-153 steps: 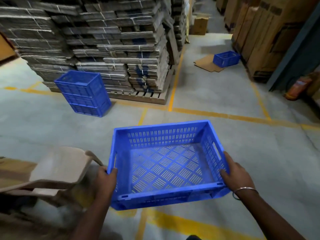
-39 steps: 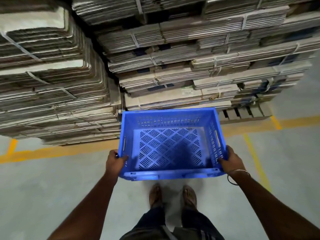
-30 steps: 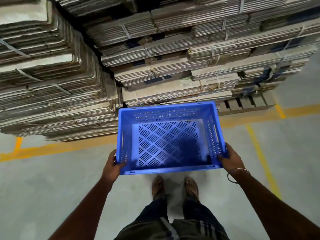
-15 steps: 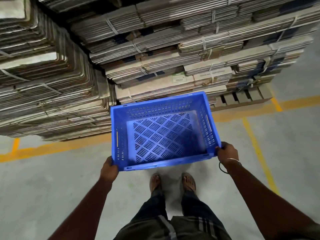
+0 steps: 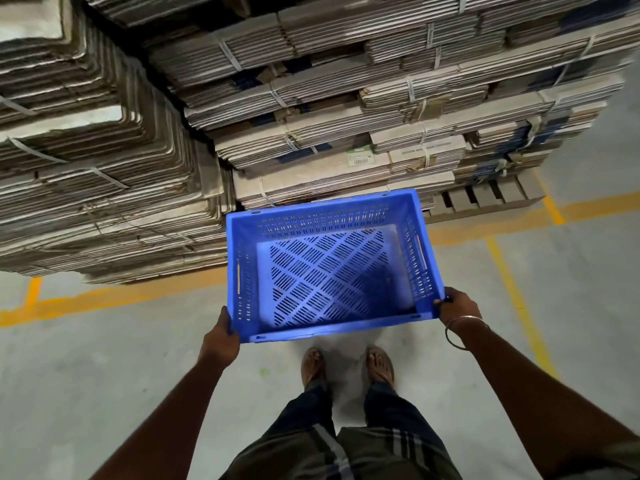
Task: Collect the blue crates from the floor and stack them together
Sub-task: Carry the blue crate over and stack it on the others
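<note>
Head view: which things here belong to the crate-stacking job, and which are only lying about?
Belongs to the job:
- blue crate, empty, held by its near corners
- left hand, gripping the near left corner
- right hand, gripping the near right corner

Just lying about:
- bundled cardboard stacks
- wooden pallet under them
- yellow floor lines

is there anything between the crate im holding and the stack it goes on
The stack itself cannot be seen in this view, so the path down to it cannot be checked. Both hands, left hand and right hand, grip the near corners of the blue crate; nothing shows through its slotted floor except dim shadow.
</note>
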A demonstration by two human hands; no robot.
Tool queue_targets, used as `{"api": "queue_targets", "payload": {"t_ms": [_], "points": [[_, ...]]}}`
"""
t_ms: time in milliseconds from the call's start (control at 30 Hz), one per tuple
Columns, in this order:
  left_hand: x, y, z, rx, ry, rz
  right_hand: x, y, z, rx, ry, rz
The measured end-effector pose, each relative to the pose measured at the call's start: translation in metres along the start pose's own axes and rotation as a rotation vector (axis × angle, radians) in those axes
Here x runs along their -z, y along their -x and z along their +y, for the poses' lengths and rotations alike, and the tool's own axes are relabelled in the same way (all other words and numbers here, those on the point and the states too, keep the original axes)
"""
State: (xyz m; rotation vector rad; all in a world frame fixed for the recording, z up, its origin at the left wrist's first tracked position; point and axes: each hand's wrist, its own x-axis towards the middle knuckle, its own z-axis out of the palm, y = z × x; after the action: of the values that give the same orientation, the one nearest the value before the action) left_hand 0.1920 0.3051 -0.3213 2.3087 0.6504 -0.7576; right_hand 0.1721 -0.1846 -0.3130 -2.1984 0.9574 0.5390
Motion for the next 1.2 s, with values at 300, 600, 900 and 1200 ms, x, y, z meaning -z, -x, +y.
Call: {"api": "queue_targets", "payload": {"t_ms": [300,600,900,1200], "points": [[-0.004,0.023,0.015,-0.16,-0.202,-0.019,-0.026,0.027,-0.002,-0.006,-0.077,0.086],[-0.01,0.031,0.022,-0.301,-0.385,-0.056,-0.013,0.068,-0.003,0.027,-0.019,0.066],[-0.03,0.11,0.042,-0.424,-0.175,-0.034,0.026,0.095,0.0,0.151,0.105,-0.073],[-0.09,0.213,0.05,-0.467,-0.133,-0.044,0.058,0.143,0.055,0.467,0.15,-0.053]]}}
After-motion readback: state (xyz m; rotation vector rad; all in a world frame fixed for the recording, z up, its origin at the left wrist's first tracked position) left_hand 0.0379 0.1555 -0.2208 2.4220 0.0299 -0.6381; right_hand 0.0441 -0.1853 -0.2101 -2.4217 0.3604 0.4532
